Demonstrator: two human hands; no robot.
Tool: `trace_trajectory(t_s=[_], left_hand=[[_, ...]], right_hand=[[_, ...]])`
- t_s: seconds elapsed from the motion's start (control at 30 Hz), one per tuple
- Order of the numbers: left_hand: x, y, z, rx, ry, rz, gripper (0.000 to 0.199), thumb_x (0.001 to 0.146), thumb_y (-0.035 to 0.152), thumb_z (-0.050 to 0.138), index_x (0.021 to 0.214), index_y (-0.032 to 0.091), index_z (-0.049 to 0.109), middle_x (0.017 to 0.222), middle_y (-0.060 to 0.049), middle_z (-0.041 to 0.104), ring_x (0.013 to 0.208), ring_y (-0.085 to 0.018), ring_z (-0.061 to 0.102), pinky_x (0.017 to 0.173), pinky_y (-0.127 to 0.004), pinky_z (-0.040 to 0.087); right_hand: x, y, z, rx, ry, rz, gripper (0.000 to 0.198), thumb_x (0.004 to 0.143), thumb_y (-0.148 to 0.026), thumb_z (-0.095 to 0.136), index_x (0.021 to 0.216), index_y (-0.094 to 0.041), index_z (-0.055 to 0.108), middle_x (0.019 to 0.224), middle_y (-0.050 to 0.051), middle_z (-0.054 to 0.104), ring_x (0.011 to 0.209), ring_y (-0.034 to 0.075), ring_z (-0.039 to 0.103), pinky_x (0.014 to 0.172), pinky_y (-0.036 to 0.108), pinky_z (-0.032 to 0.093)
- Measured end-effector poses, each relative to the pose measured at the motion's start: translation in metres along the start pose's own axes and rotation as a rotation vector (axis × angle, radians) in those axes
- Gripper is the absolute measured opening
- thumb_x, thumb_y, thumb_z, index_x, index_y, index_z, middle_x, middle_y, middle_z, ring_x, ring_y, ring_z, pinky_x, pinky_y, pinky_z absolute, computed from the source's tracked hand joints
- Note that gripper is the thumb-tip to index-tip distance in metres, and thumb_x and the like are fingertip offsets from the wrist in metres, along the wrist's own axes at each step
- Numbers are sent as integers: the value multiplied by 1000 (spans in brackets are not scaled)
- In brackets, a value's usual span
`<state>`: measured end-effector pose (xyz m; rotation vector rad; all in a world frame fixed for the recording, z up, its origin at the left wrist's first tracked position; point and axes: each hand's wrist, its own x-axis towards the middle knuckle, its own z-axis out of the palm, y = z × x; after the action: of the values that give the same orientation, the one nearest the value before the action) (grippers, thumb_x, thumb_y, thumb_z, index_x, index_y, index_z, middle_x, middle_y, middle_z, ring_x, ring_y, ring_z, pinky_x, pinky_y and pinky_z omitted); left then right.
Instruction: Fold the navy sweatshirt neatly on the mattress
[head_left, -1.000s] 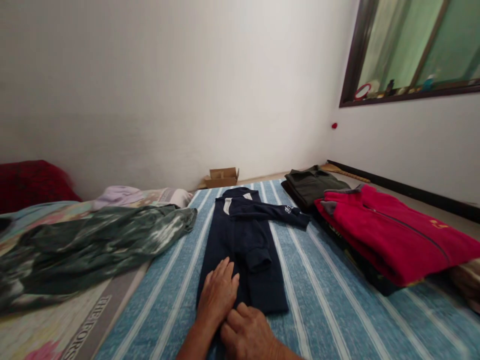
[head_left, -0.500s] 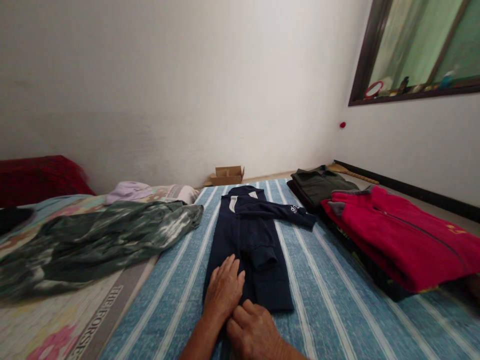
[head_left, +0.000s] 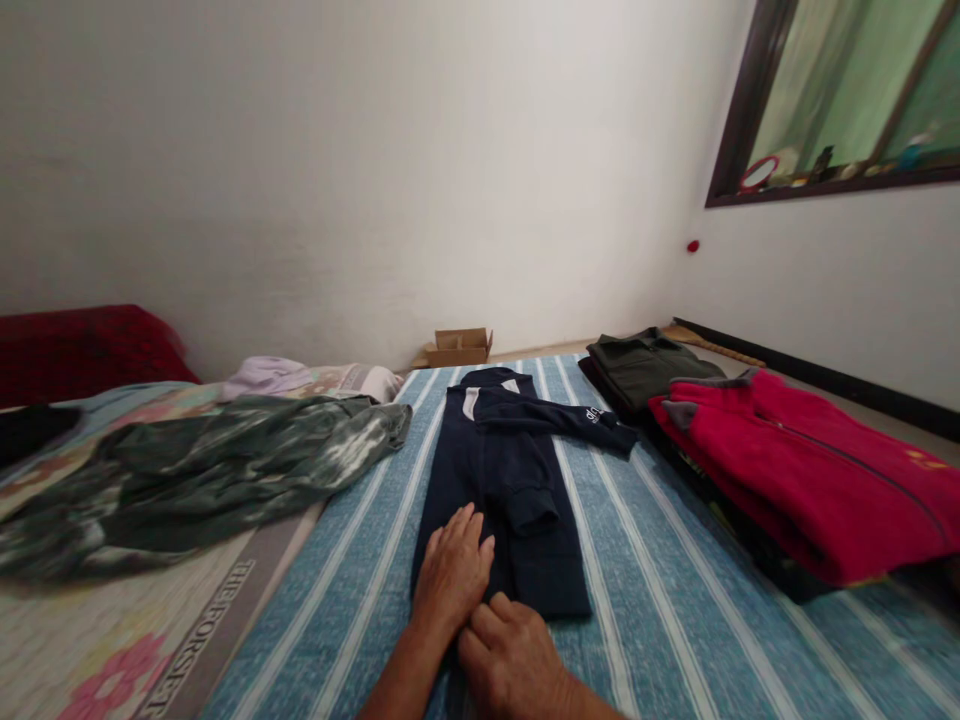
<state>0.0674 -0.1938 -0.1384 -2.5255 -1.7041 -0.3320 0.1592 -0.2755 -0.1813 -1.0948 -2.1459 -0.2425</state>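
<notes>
A navy long-sleeved top [head_left: 457, 470] lies partly folded on the bed, pale patches near its collar end. One sleeve reaches out to the right with white lettering on it; the other cuff points toward me. My left hand [head_left: 456, 565] rests flat on the lower left of the top, fingers stretched out. Close beside it, at the near hem, my right hand [head_left: 514, 650] is closed with the knuckles up, and dark fabric shows under it. The pinched fingertips are hidden beneath the hand.
On the right, a red fleece jacket [head_left: 810, 470] tops a folded stack, with a dark green garment [head_left: 649, 370] behind it. A camouflage garment [head_left: 225, 480] and a lilac cloth [head_left: 266, 378] lie left. A cardboard box [head_left: 459, 348] stands by the wall beyond the striped blue sheet [head_left: 360, 560].
The view has shifted slightly, so everything sits a little differently in frame. Both hands keep nearly the same pose on the navy top, and the top looks unchanged.
</notes>
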Motion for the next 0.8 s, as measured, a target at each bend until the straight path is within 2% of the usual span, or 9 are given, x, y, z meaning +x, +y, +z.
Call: trace_trajectory(t_s=[0.33,0.53,0.8], left_hand=[[-3,7,-8,5,-37,-5,37,88,25,40,120,12,53,135,-14,48,126,-24,42,101,-42,35],[-5,10,-6,1,-14,-6,37,88,25,40,120,11,53,134,-15,49,125,-25,43,101,-43,35],[-8,17,-5,-5,-23,-21,36,89,27,39,120,13,51,135,-14,47,126,-26,41,102,-45,33]], right_hand=[[-1,-2,-19,68,-98,-13,12,75,-16,60,78,-20,50,76,2,54,69,18,44,56,30,32],[-3,-4,-23,66,-97,-37,13,72,-13,61,73,-19,50,73,1,53,67,18,42,55,30,30],[-6,-6,-27,24,-120,-66,9,77,-11,55,74,-19,52,73,4,53,68,19,43,57,31,32]])
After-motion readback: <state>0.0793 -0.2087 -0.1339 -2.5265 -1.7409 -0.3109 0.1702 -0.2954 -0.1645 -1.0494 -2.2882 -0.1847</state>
